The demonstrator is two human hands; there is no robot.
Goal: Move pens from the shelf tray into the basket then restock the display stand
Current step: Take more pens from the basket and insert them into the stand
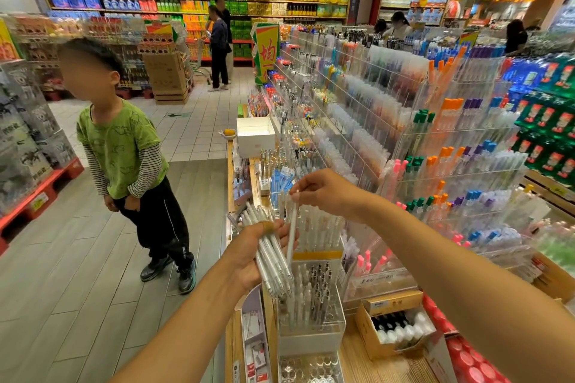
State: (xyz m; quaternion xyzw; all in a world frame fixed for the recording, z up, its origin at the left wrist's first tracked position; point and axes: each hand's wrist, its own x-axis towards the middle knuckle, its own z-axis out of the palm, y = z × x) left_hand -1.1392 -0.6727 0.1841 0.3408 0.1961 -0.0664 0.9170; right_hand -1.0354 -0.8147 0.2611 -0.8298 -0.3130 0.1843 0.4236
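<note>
Pens [273, 258] look light, slick: left hand [249, 255] grips the bundle mid-barrel; right hand [323, 193], at 1 o'clock, pinches one pen [292, 233].

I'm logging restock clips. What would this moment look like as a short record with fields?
setting: shop aisle, stationery shelves
left hand: holds a bundle of white pens
right hand: pinches one white pen, upright, over the display stand
stand: clear, partly filled with pens
nearby: carton of bottles right of the stand
bystander: child on the left
basket: not in view
</note>
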